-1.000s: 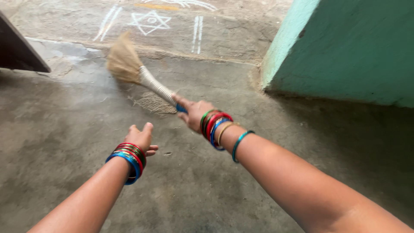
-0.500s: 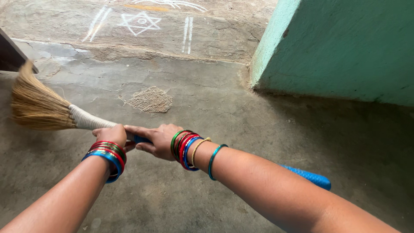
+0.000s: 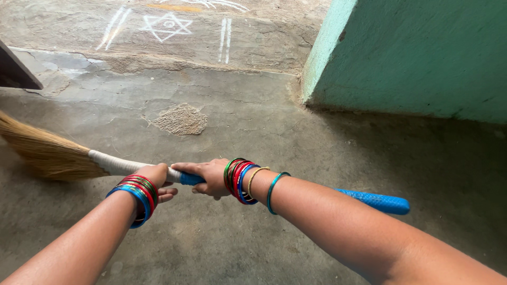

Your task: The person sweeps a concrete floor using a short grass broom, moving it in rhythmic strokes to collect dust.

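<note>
A broom lies almost level across the view, with straw bristles (image 3: pixel 45 153) at the left, a white-wrapped neck and a blue handle (image 3: pixel 377 201) sticking out behind my right forearm. My right hand (image 3: pixel 208 177) is closed around the handle near the neck. My left hand (image 3: pixel 156 177) rests on the white-wrapped part just left of it, fingers curled over it. Both wrists carry several coloured bangles. A small heap of sandy dust (image 3: pixel 179 120) lies on the concrete floor beyond my hands.
A green painted wall (image 3: pixel 417 58) with its corner stands at the right. White chalk drawings (image 3: pixel 169 25), a star and stripes, mark the ground past a low step. A dark slanted board (image 3: pixel 18 71) is at the far left edge.
The broom swung from pointing ahead at the dust heap round to the left and down. My left hand, open and free a second ago, came onto the broom's neck.
</note>
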